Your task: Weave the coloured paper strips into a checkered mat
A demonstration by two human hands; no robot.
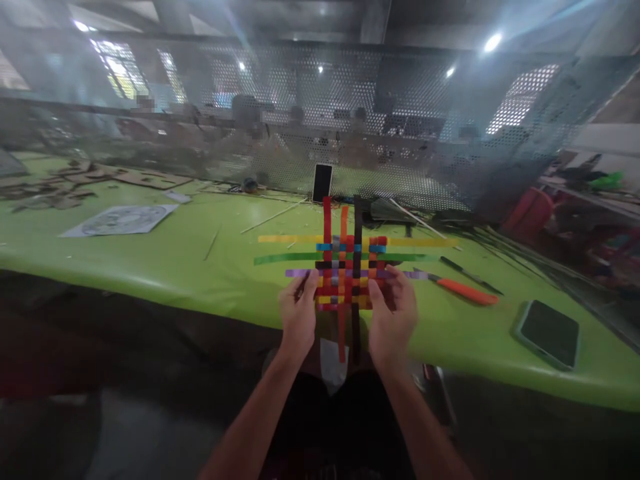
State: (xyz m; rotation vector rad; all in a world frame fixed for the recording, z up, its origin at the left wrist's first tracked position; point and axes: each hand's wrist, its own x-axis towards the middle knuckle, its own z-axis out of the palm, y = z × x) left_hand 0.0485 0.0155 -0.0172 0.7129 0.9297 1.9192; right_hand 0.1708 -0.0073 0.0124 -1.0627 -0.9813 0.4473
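Between both hands is a small mat of woven coloured strips [349, 273], raised in front of the green table's near edge. My left hand [300, 307] pinches its left side, thumb on the front near the end of a purple strip [296, 273]. On the right side, my right hand [393, 310] grips the mat with thumb in front and fingers behind. Long yellow and green strips stick out to both sides. Red, orange and black strips rise from the top, and orange and black ends hang below. The fingertips behind the mat are hidden.
An orange-handled knife [467, 291], a dark pen-like tool [470, 275] and a phone [549, 333] lie on the green table [225, 267] at right. Another phone [323, 183] leans upright against the perforated metal screen [280, 147]. A printed sheet [123, 220] and cardboard scraps [145, 178] lie left.
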